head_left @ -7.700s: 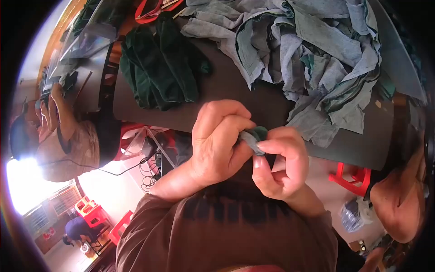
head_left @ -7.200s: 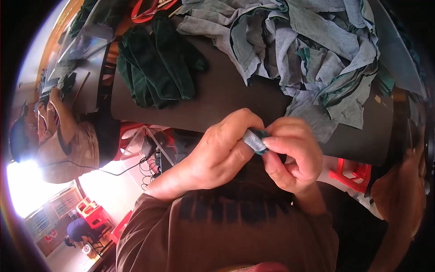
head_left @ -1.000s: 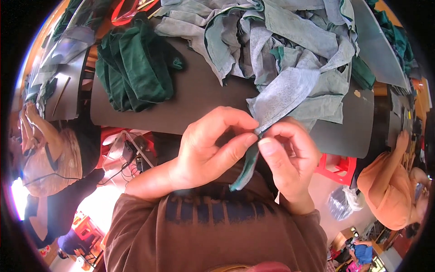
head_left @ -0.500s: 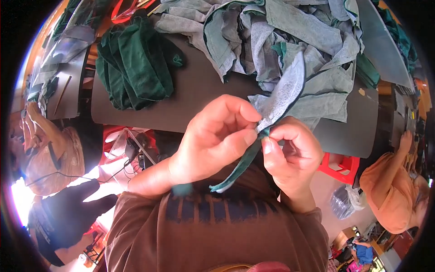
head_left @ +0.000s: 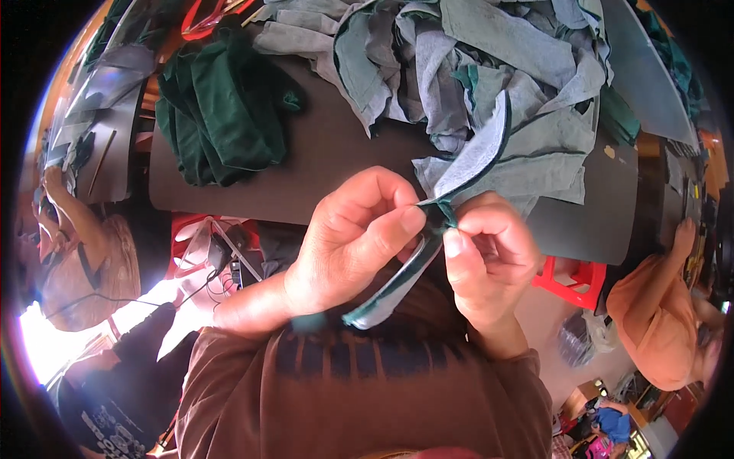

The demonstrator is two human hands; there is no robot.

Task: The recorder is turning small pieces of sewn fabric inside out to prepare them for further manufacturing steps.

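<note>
Between both hands' fingertips, near the table's (head_left: 321, 164) close edge, a grey-and-green fabric strip (head_left: 480, 157) was pinched mid-length by the left hand (head_left: 348, 245) and the right hand (head_left: 493, 264); more grey had just been exposed on its lower tail, suggesting handling was unfinished.

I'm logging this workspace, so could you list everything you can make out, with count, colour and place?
Fabric strip: one, pale grey and green, between the hands
Cloth pile: many pieces, uncountable, grey with green edges, table's far side
Cloth bundle: one, dark green, table's left
Red-rimmed container: one, top edge, contents unclear
Table: one, dark, centre
Red stool: one, below the table's right
Plastic bag: one, clear, right-hand floor
Other people: at least four, mixed clothing, both sides
Shirt: one, brown, wearer's own
Left hand, right hand: one each, bare, centre
</note>
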